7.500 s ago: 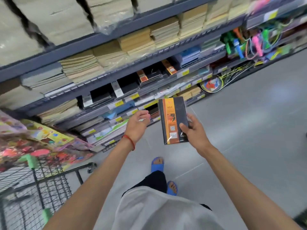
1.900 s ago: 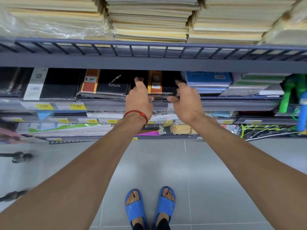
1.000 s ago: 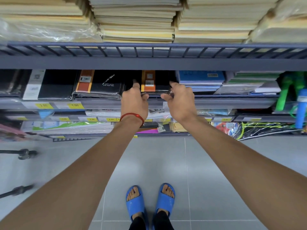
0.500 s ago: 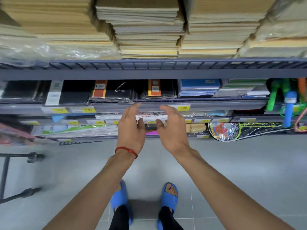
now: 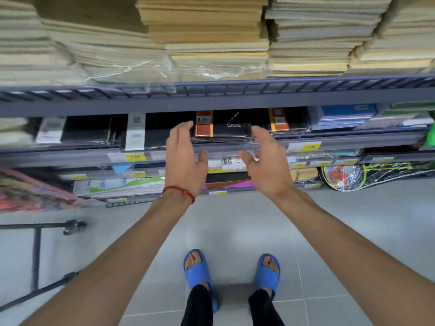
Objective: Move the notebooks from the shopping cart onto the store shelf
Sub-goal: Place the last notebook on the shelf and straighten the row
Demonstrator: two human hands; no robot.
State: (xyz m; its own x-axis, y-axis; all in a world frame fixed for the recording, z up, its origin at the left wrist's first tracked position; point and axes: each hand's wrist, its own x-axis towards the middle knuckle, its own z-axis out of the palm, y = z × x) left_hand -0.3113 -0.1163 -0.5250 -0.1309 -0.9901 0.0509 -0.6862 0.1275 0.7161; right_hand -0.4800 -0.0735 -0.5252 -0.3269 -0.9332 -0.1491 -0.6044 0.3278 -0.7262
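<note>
On the middle store shelf (image 5: 211,103), under the grey rail, the black notebooks (image 5: 231,129) lie flat in a wrapped stack. Their orange band sits at the left edge and runs from the shelf's front towards its back, so the long axis seems to point into the shelf, though the steep view shortens it. A second stack (image 5: 288,122) of the same kind lies just to the right, banded the same way. The left hand (image 5: 186,161) and right hand (image 5: 268,163) hang in front of the shelf lip, palms facing each other, fingers loosely spread and holding nothing. The left fingertips overlap the orange band, and whether they touch it cannot be told. The rear of both stacks is lost in shadow, and the price tags (image 5: 138,157) are too blurred to read. Of the shopping cart (image 5: 35,250) only dark bars and a wheel show at the left edge. Tall paper stacks (image 5: 211,43) fill the shelf above, blue notebooks (image 5: 341,116) lie further right, and a wrapped racket (image 5: 353,176) rests low down.
</note>
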